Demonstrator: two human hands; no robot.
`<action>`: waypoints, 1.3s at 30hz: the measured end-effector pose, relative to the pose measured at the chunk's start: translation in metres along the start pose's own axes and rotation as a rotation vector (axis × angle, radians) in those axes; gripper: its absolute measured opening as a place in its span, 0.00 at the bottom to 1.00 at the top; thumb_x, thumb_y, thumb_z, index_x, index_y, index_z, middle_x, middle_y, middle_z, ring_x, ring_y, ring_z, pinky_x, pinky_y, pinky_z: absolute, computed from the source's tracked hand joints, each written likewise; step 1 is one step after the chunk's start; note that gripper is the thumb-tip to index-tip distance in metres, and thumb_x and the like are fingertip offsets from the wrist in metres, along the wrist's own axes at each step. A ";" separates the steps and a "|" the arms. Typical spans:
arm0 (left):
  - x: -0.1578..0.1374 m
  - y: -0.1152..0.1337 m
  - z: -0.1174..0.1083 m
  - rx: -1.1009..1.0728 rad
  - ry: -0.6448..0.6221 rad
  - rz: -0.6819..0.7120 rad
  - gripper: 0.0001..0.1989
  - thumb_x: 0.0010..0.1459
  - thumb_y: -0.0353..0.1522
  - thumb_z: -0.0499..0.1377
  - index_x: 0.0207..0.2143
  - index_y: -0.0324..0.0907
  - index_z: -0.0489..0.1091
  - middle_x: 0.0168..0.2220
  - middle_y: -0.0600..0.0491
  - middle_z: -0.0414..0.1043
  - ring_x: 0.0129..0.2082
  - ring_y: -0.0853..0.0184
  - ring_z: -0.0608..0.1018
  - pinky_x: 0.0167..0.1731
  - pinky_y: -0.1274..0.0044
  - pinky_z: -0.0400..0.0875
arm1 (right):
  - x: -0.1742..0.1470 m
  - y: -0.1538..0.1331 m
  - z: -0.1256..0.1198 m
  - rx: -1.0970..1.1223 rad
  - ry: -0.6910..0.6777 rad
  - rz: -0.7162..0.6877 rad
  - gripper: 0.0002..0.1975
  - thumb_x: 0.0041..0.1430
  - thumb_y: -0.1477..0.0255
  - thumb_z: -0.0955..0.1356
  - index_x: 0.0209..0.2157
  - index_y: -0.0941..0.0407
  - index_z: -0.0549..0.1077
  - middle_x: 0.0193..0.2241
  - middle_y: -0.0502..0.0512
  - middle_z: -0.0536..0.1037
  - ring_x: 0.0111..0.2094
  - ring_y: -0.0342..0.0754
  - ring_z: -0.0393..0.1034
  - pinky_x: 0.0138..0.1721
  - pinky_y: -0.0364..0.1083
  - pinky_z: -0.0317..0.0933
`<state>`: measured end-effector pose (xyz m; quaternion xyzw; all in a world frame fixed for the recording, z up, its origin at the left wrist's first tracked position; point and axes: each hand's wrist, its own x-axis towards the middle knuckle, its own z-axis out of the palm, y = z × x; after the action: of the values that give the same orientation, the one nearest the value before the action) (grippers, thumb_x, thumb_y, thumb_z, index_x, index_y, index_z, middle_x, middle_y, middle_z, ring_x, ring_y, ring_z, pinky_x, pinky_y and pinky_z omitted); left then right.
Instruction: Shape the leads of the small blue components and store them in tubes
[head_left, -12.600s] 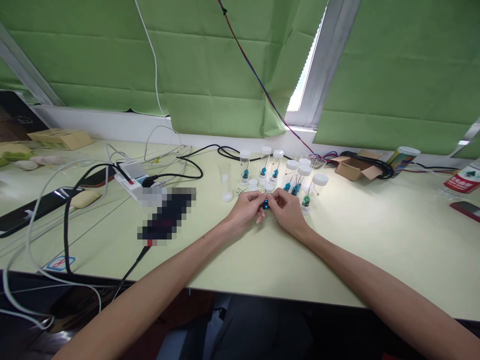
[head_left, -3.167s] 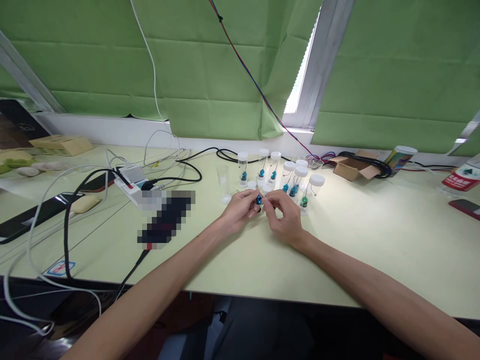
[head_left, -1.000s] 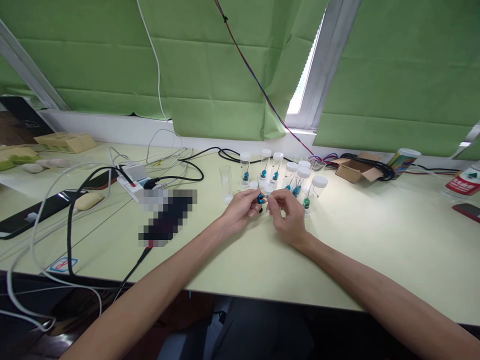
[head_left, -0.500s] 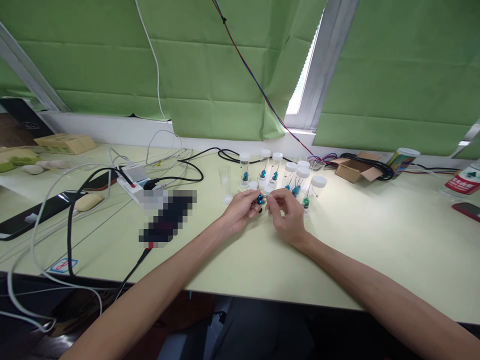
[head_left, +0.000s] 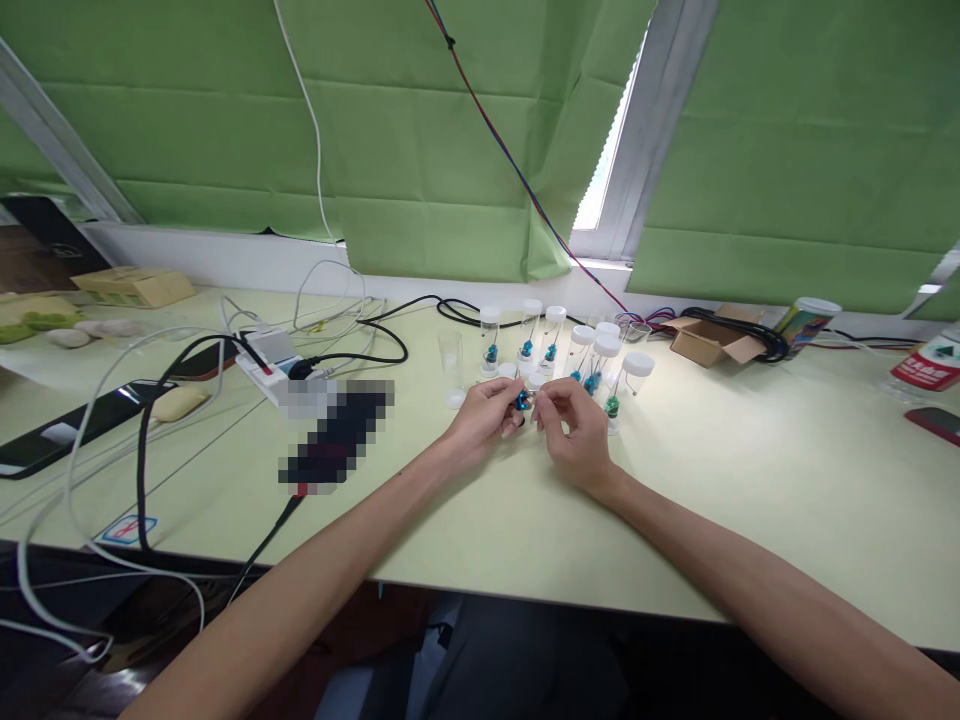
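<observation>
My left hand [head_left: 486, 415] is closed, with thumb and forefinger pinching a small shiny blue piece with thin metal wire [head_left: 522, 400]. Just to its right, my right hand [head_left: 576, 428] is closed too, its fingertips pinched at the wire end of the same piece. The exact kind of piece is too small to make out. Behind my hands stand several clear tubes with white caps [head_left: 530, 328], holding similar blue pieces on dark wires. One tube by my right hand holds a green piece [head_left: 613, 406]. An uncapped clear tube [head_left: 451, 360] stands left of them.
Left of my arm are a power strip [head_left: 274, 372] with tangled cables and a blurred dark device [head_left: 337, 435]. Farther left lies a dark phone-like slab [head_left: 82, 430]. An open cardboard box [head_left: 712, 338] and a bottle with a red label [head_left: 930, 365] stand at right.
My fingers and the blue piece between them have shifted very slightly. Both hands keep nearly the same place and hold; the tubes stand as before.
</observation>
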<state>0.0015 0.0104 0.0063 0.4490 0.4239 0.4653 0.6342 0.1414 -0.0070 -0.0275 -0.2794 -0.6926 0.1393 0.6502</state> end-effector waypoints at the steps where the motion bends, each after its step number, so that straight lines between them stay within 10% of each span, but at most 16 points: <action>1: 0.000 0.000 0.000 0.002 -0.003 0.000 0.13 0.60 0.37 0.62 0.27 0.38 0.70 0.17 0.58 0.63 0.13 0.79 0.62 0.15 0.83 0.53 | 0.000 0.000 0.000 -0.003 -0.001 -0.001 0.04 0.67 0.73 0.64 0.35 0.54 0.67 0.31 0.51 0.69 0.27 0.41 0.68 0.27 0.43 0.67; 39: 0.001 0.000 -0.002 0.007 -0.010 -0.004 0.14 0.58 0.38 0.64 0.26 0.38 0.69 0.17 0.56 0.65 0.13 0.79 0.62 0.15 0.83 0.53 | -0.001 0.001 0.000 -0.045 -0.030 -0.042 0.04 0.66 0.75 0.64 0.35 0.54 0.68 0.32 0.52 0.71 0.28 0.43 0.68 0.27 0.44 0.67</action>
<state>0.0001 0.0115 0.0056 0.4527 0.4232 0.4601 0.6358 0.1419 -0.0070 -0.0293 -0.2775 -0.7108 0.1140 0.6362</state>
